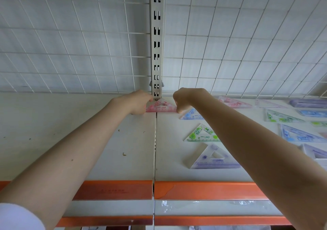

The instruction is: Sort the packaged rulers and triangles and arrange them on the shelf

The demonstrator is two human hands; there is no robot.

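Starting at the left, our left hand (137,102) reaches to the back of the shelf (106,141), its fingers curled round the left corner of the pink triangle (161,107). That packaged triangle lies flat at the rear, straddling the seam between the two shelf boards, just below the slotted upright (156,53), and spans the gap between our two sets of fingers. At its right corner our right hand (184,99) comes down with the fingers bent, pinching or pressing the edge; we cannot tell exactly which, since the knuckles hide the fingertips.

Just right of and nearer than our right fingers a blue triangle (192,114) lies partly under the forearm. Nearer still sit a green triangle (201,134) and then a purple triangle (214,159), well apart from our fingers. Farther right, a second pink triangle (233,102) rests against the back, with more packaged pieces beyond it.

We judge the pink triangle to be light, thin, stiff plastic in a slick wrapper. It should slide easily on the board but may slip from a loose pinch, so holding it by two corners, as now, seems the sure way to square it against the back.
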